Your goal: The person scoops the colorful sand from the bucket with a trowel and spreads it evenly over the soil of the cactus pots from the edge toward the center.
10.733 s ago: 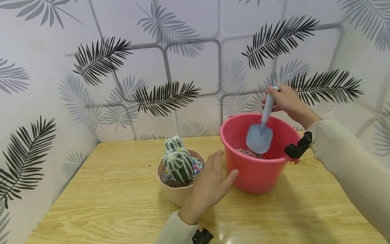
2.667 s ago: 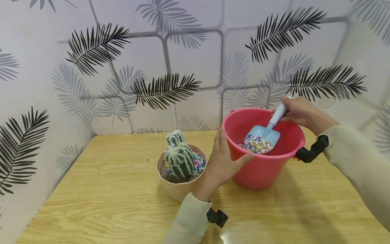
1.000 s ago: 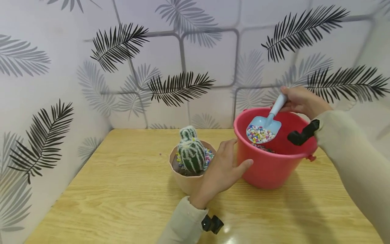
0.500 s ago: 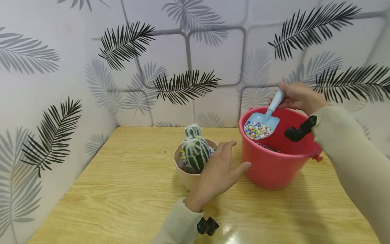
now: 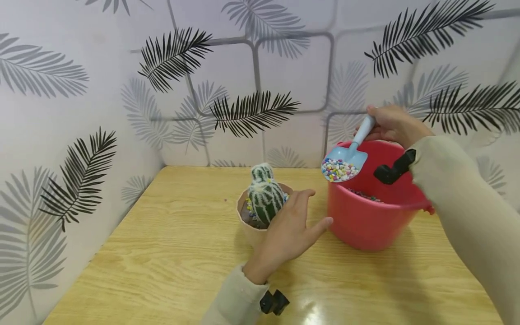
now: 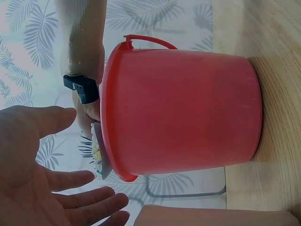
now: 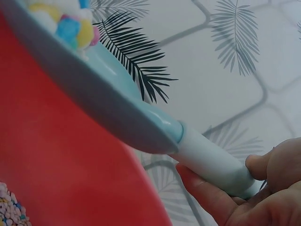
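My right hand (image 5: 392, 124) grips the pale handle of a light blue hand trowel (image 5: 352, 153). Its blade carries a heap of small multicoloured pebbles (image 5: 339, 169) and overlaps the left rim of the red bucket (image 5: 365, 225). In the right wrist view, fingers and thumb wrap the handle end (image 7: 211, 165). My left hand (image 5: 286, 232) holds nothing; its fingers are spread in front of a beige pot (image 5: 253, 234), between pot and bucket. A striped green cactus (image 5: 264, 198) stands in that pot, with dark soil and some coloured pebbles around it, partly hidden by the left hand.
More pebbles (image 5: 365, 196) lie at the bottom of the bucket, and its handle (image 6: 150, 40) shows in the left wrist view. A leaf-patterned wall (image 5: 243, 67) rises behind the wooden table (image 5: 170, 253). One tiny pebble (image 5: 225, 200) lies left of the pot.
The trowel dipped into the bucket, came up loaded with pebbles and moved left to the rim. My left hand touched the bucket's rim earlier and is now away from it. The view shifted.
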Motion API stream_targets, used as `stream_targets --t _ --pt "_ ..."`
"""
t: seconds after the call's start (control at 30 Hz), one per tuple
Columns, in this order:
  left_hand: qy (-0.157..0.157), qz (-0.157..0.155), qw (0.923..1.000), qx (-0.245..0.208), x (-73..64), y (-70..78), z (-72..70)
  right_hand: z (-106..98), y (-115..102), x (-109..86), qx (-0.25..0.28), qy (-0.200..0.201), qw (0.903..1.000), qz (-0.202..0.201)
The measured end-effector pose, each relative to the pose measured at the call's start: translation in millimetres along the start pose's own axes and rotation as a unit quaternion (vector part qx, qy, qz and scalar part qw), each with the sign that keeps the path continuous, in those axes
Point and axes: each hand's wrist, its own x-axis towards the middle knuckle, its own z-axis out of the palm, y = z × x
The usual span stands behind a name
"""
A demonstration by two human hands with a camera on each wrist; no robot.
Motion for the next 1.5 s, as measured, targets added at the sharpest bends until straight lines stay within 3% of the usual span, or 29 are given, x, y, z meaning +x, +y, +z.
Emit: stream_targets --t 0.27,0.5,1.23,1.5 --pt "0.001 0.000 1.0000 0.005 -7.9 -4.4 -5.7 12 -6 5.7 0.054 -0.007 0.9982 0.025" --pt "0.003 0.012 0.9998 0.016 -13.5 -10.3 -7.9 24 -7 11.0 0.023 -0.008 0.9995 0.021" --pt "0.010 0.047 0.9981 0.037 -34.3 -21.6 -13.5 49 0 21.6 0.022 -0.061 0.9976 -0.025" --pt "0.026 0.055 0.9972 0.044 -42.4 -25.1 -14.8 62 1 20.8 0.017 -0.049 0.9980 -0.034"
